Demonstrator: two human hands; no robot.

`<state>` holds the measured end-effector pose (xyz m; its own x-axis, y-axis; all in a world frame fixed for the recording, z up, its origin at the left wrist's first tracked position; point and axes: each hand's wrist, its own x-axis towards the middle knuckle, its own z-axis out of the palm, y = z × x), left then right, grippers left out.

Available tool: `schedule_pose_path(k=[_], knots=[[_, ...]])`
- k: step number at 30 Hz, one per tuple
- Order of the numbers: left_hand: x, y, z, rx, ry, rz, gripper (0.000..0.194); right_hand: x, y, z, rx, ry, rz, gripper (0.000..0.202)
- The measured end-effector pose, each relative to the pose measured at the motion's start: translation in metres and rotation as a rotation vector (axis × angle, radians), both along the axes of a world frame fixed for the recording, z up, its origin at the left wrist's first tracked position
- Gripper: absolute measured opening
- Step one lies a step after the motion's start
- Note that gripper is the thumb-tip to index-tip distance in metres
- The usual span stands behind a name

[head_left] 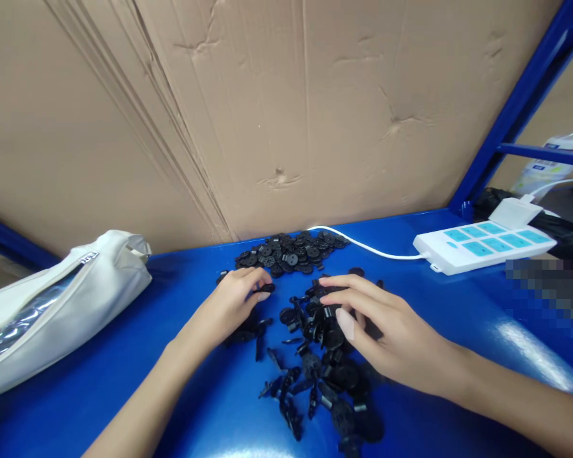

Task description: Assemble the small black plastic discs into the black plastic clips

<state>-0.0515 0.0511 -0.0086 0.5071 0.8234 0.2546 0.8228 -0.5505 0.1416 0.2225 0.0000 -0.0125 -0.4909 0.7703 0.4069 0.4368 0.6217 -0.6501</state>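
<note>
Black round parts lie in groups on the blue surface. My left hand is closed, with a small black part between its thumb and fingers, above a small left group. On the right, my right hand has its fingers spread over the upper edge of a larger loose pile, touching or just above the parts; nothing is seen gripped in it. Behind both hands, flat black discs form a heap near the cardboard.
A white pouch lies at the left. At the right back is a white power strip with a plugged-in adapter and a white cable. Brown cardboard stands behind, beside a blue frame post.
</note>
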Motion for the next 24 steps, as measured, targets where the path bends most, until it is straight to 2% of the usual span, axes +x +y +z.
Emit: schedule_pose_path(k=[3, 6, 10, 14, 20, 24], knots=[[0.021, -0.018, 0.011, 0.125, -0.088, -0.052, 0.009, -0.003, 0.001, 0.001, -0.132, 0.106, -0.004, 0.025], [0.048, -0.043, 0.019, 0.311, -0.301, -0.218, 0.018, -0.007, -0.002, 0.0, -0.372, 0.225, 0.032, 0.032], [0.069, -0.065, 0.016, 0.268, -0.421, -0.376, 0.024, -0.012, -0.008, -0.002, -0.577, 0.348, 0.209, 0.041], [0.072, -0.068, 0.01, 0.206, -0.43, -0.39, 0.022, -0.011, -0.013, -0.004, -0.622, 0.353, 0.316, 0.039], [0.077, -0.07, 0.012, 0.217, -0.392, -0.392, 0.013, -0.009, -0.014, -0.003, -0.645, 0.365, 0.328, 0.034], [0.079, -0.071, 0.011, 0.215, -0.384, -0.381, 0.015, -0.009, -0.015, 0.002, -0.632, 0.33, 0.329, 0.033]])
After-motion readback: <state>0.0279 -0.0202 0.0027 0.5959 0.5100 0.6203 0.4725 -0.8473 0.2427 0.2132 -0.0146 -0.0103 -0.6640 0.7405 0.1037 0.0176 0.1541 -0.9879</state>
